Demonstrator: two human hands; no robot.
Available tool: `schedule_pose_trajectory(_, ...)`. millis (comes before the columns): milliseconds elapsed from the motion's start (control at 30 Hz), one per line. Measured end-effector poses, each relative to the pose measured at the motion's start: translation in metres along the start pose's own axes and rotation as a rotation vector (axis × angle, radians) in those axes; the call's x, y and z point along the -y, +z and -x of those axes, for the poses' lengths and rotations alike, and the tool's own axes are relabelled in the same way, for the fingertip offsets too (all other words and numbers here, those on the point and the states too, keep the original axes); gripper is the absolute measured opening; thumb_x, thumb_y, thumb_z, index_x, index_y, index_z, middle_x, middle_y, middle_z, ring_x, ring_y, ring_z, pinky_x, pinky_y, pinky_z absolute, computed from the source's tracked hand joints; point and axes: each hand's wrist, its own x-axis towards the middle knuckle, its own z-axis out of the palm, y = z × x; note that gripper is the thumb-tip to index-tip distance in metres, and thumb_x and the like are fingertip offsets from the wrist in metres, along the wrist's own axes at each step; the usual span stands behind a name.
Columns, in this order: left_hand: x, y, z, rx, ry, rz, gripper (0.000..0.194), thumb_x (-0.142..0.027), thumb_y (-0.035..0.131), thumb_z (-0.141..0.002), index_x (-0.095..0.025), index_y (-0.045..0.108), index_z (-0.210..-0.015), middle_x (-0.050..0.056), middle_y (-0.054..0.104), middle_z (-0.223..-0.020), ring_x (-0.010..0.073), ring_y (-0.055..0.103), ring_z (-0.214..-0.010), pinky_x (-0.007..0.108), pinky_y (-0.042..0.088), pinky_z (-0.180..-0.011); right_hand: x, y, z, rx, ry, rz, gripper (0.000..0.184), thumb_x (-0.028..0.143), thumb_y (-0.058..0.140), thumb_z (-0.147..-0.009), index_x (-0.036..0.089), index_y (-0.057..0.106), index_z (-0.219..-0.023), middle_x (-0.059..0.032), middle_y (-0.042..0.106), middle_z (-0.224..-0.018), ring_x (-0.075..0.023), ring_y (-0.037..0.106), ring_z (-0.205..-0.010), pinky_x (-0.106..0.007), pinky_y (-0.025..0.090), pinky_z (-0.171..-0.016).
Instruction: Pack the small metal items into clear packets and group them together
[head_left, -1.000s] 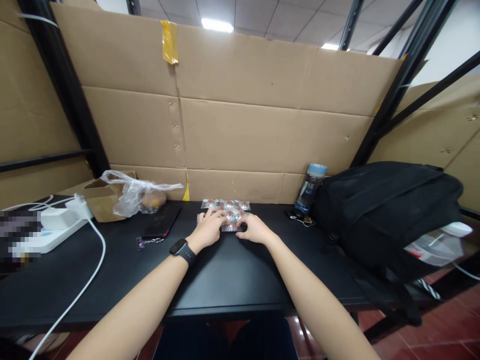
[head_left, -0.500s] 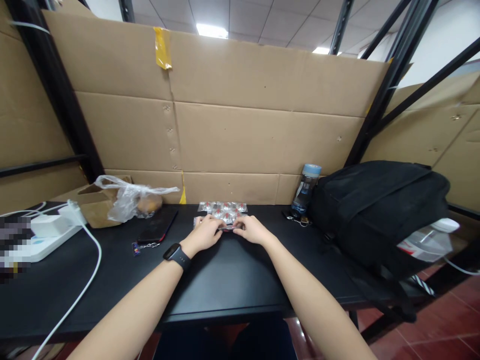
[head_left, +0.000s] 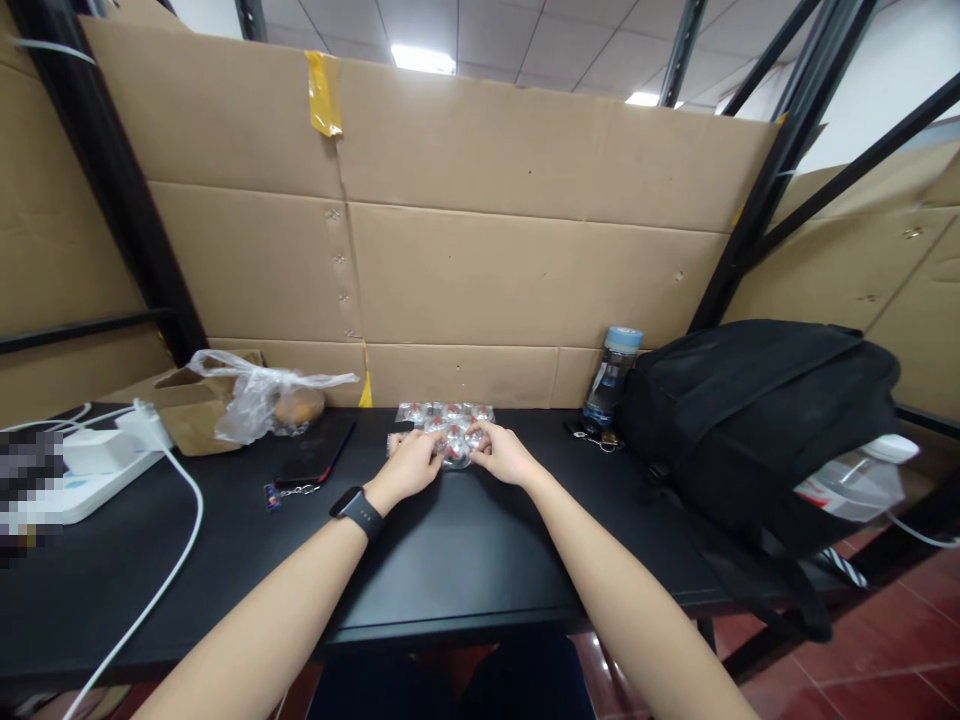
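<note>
Several small clear plastic packets with red marks (head_left: 452, 412) lie in rows on the black table by the cardboard wall. The nearest clear packet (head_left: 455, 457) lies about flat between my hands. My left hand (head_left: 409, 464), with a dark watch on its wrist, has curled fingers at that packet's left edge. At its right edge are the bent fingers and thumb of my right hand (head_left: 504, 456). Fingertips partly hide both edges. Beyond my left knuckles another piece of clear packaging (head_left: 392, 441) shows in part.
Left stand a white power strip (head_left: 112, 470) with cables, a brown paper bag (head_left: 196, 410), a tied plastic bag (head_left: 259, 400) and a phone (head_left: 313, 455) with a charm. Right are a blue-capped bottle (head_left: 611, 380), keys (head_left: 600, 438) and a black backpack (head_left: 757, 420).
The nearest packet was tilted up, edge towards me, between my fingers; now it is laid down flatter with its red-marked face showing. Both hands have barely shifted.
</note>
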Motion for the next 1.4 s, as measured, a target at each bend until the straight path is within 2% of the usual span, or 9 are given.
schedule_pose_trajectory(100,0.001,0.0,0.001,-0.03,0.007,0.012,0.036,-0.034,0.048,-0.087,-0.031,0.056,-0.122,0.004,0.072,-0.097,0.0209,0.056,-0.112,0.041,0.029,-0.098,0.001,0.002,-0.001,-0.032,0.028,0.011,0.037,0.021,0.065,-0.079,0.02,0.057,-0.115,0.0019,0.066,-0.076,-0.011,0.061,-0.07,-0.02,0.042,-0.071)
schedule_pose_trajectory(433,0.004,0.0,0.003,-0.066,0.023,-0.015,0.046,-0.032,0.054,-0.084,-0.029,0.049,-0.129,0.004,0.071,-0.092,0.0211,0.055,-0.108,0.04,0.029,-0.098,-0.001,0.014,-0.004,-0.071,0.121,0.154,0.026,0.023,0.061,-0.083,0.021,0.058,-0.109,-0.0003,0.068,-0.082,-0.0128,0.062,-0.078,-0.021,0.039,-0.071)
schedule_pose_trajectory(633,0.007,-0.006,0.002,-0.07,0.025,-0.071,0.047,-0.037,0.053,-0.084,-0.029,0.052,-0.131,0.008,0.068,-0.112,0.023,0.055,-0.115,0.04,0.037,-0.099,0.0,0.006,0.0,-0.052,0.193,0.291,0.024,0.039,0.063,-0.084,0.026,0.064,-0.104,-0.0002,0.068,-0.09,-0.014,0.061,-0.081,-0.022,0.032,-0.063)
schedule_pose_trajectory(767,0.038,-0.035,0.0,-0.018,-0.012,-0.169,0.043,-0.043,0.05,-0.084,-0.028,0.063,-0.121,0.008,0.057,-0.136,0.0247,0.054,-0.124,0.039,0.042,-0.105,-0.006,-0.009,0.002,-0.028,0.167,0.297,0.021,0.037,0.063,-0.083,0.024,0.068,-0.099,-0.001,0.068,-0.091,-0.013,0.061,-0.081,-0.021,0.035,-0.067)
schedule_pose_trajectory(867,0.079,-0.063,0.009,-0.109,-0.18,-0.212,0.049,-0.049,0.043,-0.086,-0.027,0.061,-0.126,0.007,0.054,-0.141,0.0253,0.053,-0.128,0.04,0.043,-0.109,-0.013,-0.021,0.003,-0.048,0.132,0.287,0.018,0.032,0.063,-0.082,0.022,0.07,-0.096,-0.0016,0.068,-0.092,-0.0126,0.061,-0.082,-0.022,0.039,-0.073)
schedule_pose_trajectory(967,0.117,-0.079,0.03,-0.104,-0.366,-0.211,0.053,-0.051,0.042,-0.084,-0.028,0.06,-0.129,0.007,0.054,-0.141,0.0265,0.054,-0.128,0.042,0.044,-0.109,-0.021,-0.028,0.004,-0.061,0.127,0.289,0.019,0.031,0.063,-0.082,0.02,0.07,-0.096,-0.0032,0.067,-0.093,-0.013,0.061,-0.084,-0.023,0.042,-0.079)
schedule_pose_trajectory(1067,0.138,-0.079,0.059,-0.039,-0.452,-0.195,0.058,-0.054,0.04,-0.084,-0.03,0.056,-0.133,0.008,0.05,-0.145,0.0299,0.052,-0.13,0.047,0.043,-0.111,-0.028,-0.032,0.003,-0.039,0.133,0.337,0.023,0.031,0.064,-0.082,0.019,0.07,-0.101,-0.0059,0.066,-0.101,-0.0153,0.061,-0.093,-0.025,0.044,-0.086)
schedule_pose_trajectory(1233,0.149,-0.066,0.1,0.009,-0.53,-0.202,0.069,-0.071,0.03,-0.083,-0.041,0.046,-0.143,0.008,0.04,-0.154,0.0388,0.04,-0.14,0.062,0.035,-0.111,-0.027,-0.037,0.007,0.112,0.229,0.504,0.039,0.04,0.063,-0.083,0.025,0.067,-0.119,-0.009,0.059,-0.124,-0.0245,0.058,-0.113,-0.036,0.045,-0.096)
schedule_pose_trajectory(1400,0.156,-0.058,0.126,0.011,-0.522,-0.168,0.069,-0.074,0.021,-0.085,-0.048,0.032,-0.148,0.004,0.032,-0.16,0.0342,0.026,-0.151,0.065,0.023,-0.117,-0.023,-0.042,0.018,0.187,0.371,0.533,0.052,0.046,0.055,-0.088,0.03,0.055,-0.138,-0.0092,0.05,-0.143,-0.0299,0.052,-0.127,-0.049,0.04,-0.105)
